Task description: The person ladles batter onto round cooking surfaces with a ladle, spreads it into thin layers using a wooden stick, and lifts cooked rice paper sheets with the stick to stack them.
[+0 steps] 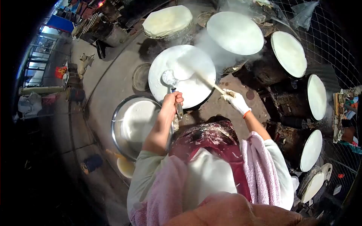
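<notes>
My left hand [172, 99] is bare and wrapped round the handle of a metal ladle [169, 78]. The ladle's bowl is over the left part of a round griddle [194, 96] coated with white batter. In a white glove, my right hand [234, 101] grips a pale wooden stick [208, 82] that slants up and left over the same griddle. Steam and batter blur the stick's far end, so its shape is unclear. Below my left forearm stands a wide metal basin [114, 130] with white batter inside.
More round griddles with white sheets curve around: one at the upper left [167, 22], one at the top [235, 33], several down the right, including one [289, 54]. Steam rises among them. Wire mesh [330, 45] borders the right. A yellowish bowl [125, 167] sits near the basin.
</notes>
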Demonstrator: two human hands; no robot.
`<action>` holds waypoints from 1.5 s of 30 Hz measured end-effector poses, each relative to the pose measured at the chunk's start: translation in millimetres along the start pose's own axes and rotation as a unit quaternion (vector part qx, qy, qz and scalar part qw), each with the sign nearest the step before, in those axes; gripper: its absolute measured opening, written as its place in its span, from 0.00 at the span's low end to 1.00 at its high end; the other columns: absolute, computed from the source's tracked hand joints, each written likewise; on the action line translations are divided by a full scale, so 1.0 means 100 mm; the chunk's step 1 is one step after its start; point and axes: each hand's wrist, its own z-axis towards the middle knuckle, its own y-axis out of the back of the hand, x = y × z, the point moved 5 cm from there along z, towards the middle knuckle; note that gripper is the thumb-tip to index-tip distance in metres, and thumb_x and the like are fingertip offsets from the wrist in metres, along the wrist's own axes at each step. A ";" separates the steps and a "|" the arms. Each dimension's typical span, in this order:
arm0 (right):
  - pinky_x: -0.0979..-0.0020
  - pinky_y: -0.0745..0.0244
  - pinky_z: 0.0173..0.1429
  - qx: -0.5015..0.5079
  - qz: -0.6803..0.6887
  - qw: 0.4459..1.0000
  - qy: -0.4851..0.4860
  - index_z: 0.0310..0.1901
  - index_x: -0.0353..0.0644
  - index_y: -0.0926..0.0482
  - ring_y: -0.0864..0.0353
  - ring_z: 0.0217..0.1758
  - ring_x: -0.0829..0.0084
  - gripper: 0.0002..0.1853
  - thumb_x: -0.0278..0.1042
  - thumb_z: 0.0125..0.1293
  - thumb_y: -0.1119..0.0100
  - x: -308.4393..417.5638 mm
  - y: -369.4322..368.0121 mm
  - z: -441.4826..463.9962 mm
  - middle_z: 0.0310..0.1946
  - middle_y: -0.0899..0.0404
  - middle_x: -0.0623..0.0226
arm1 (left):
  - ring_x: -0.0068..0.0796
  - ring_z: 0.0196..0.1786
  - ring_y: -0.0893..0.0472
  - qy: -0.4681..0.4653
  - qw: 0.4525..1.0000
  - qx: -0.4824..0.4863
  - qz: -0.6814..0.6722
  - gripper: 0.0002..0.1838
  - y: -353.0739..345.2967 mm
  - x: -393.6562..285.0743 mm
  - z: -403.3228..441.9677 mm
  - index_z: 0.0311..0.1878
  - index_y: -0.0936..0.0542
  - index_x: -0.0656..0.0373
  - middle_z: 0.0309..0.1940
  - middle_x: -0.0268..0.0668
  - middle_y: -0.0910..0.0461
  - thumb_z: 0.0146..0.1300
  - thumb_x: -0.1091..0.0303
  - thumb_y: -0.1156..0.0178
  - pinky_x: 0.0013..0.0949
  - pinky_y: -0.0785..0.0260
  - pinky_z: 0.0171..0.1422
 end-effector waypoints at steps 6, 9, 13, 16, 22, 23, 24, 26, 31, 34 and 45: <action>0.83 0.33 0.37 0.020 0.140 0.989 -0.047 0.51 0.39 0.21 0.28 0.32 0.84 0.14 0.35 0.66 0.41 -0.30 -1.27 -0.32 0.32 0.22 0.77 | 0.20 0.18 0.37 0.041 0.996 0.053 -0.063 0.08 -0.02 0.01 0.09 0.34 0.33 0.63 0.19 0.28 0.36 0.70 0.71 0.56 0.25 0.45 0.23; 0.81 0.39 0.26 0.059 0.184 0.969 -0.155 0.49 0.41 0.20 0.33 0.23 0.86 0.13 0.36 0.66 0.41 0.31 -1.21 -0.51 0.26 0.25 0.79 | 0.16 0.21 0.36 -0.021 0.978 0.125 -0.168 0.09 -0.01 -0.09 0.03 0.43 0.29 0.68 0.21 0.27 0.35 0.70 0.71 0.53 0.21 0.42 0.25; 0.78 0.29 0.47 -0.054 0.114 0.991 -0.051 0.53 0.35 0.23 0.23 0.41 0.80 0.19 0.38 0.65 0.41 0.23 -0.77 -0.18 0.42 0.18 0.68 | 0.14 0.12 0.39 0.056 0.808 0.423 -0.405 0.16 0.54 -0.16 -0.54 0.53 0.31 0.65 0.20 0.23 0.37 0.76 0.64 0.64 0.22 0.45 0.24; 0.75 0.30 0.55 -0.034 -0.061 0.997 -0.029 0.59 0.39 0.25 0.22 0.45 0.78 0.25 0.42 0.62 0.37 0.03 -0.79 -0.14 0.44 0.17 0.66 | 0.11 0.09 0.44 -0.115 0.929 0.324 -0.134 0.16 0.55 -0.31 -0.86 0.50 0.28 0.64 0.18 0.22 0.38 0.76 0.61 0.61 0.18 0.50 0.20; 0.70 0.26 0.52 -0.125 -0.117 0.984 0.046 0.57 0.43 0.24 0.17 0.45 0.68 0.26 0.50 0.61 0.38 0.25 -0.71 -0.39 0.44 0.17 0.57 | 0.08 0.13 0.44 -0.041 0.938 0.296 -0.176 0.13 0.23 -0.85 -0.84 0.47 0.30 0.66 0.20 0.21 0.38 0.74 0.64 0.56 0.18 0.51 0.20; 0.67 0.25 0.49 -0.072 -0.167 0.983 -0.033 0.58 0.45 0.24 0.17 0.43 0.62 0.27 0.52 0.62 0.40 0.20 -0.63 -0.43 0.42 0.17 0.55 | 0.09 0.14 0.43 -0.072 0.967 0.211 -0.126 0.13 0.23 -0.83 -0.79 0.48 0.30 0.66 0.20 0.22 0.38 0.73 0.64 0.54 0.19 0.49 0.20; 0.69 0.27 0.56 0.002 -0.197 0.980 -0.018 0.59 0.50 0.25 0.18 0.49 0.65 0.27 0.48 0.60 0.36 0.25 -0.65 -0.47 0.49 0.19 0.59 | 0.10 0.15 0.42 -0.107 0.983 0.132 -0.070 0.13 0.22 -0.81 -0.82 0.48 0.30 0.66 0.20 0.23 0.38 0.73 0.64 0.53 0.19 0.48 0.20; 0.66 0.28 0.56 0.101 -0.300 0.949 0.006 0.60 0.53 0.26 0.20 0.52 0.59 0.28 0.52 0.59 0.37 0.21 -0.69 -0.65 0.52 0.20 0.60 | 0.14 0.16 0.39 -0.255 0.940 0.114 0.194 0.11 0.06 -0.70 -0.90 0.48 0.30 0.65 0.19 0.26 0.37 0.72 0.65 0.52 0.21 0.46 0.18; 0.64 0.28 0.56 -0.043 -0.243 0.967 -0.058 0.61 0.61 0.26 0.21 0.52 0.58 0.29 0.56 0.56 0.38 0.09 0.34 -1.19 0.53 0.21 0.64 | 0.18 0.11 0.41 -0.186 0.918 0.180 0.299 0.09 -1.08 -0.38 -1.11 0.45 0.30 0.63 0.19 0.29 0.37 0.73 0.67 0.55 0.23 0.48 0.14; 0.67 0.28 0.58 -0.141 -0.182 0.971 -0.071 0.61 0.58 0.26 0.21 0.54 0.60 0.30 0.56 0.56 0.37 -0.20 0.82 -1.59 0.56 0.23 0.67 | 0.15 0.09 0.44 -0.065 0.912 0.314 0.257 0.12 -1.51 -0.15 -1.00 0.45 0.27 0.64 0.19 0.27 0.38 0.73 0.66 0.57 0.22 0.51 0.14; 0.67 0.28 0.58 -0.523 -0.037 0.837 -0.160 0.60 0.51 0.25 0.20 0.54 0.61 0.32 0.57 0.55 0.35 -1.38 2.96 -3.19 0.52 0.20 0.64 | 0.11 0.09 0.43 0.212 0.864 0.406 0.209 0.18 -3.61 1.62 -0.63 0.53 0.31 0.65 0.21 0.23 0.38 0.76 0.61 0.65 0.22 0.50 0.16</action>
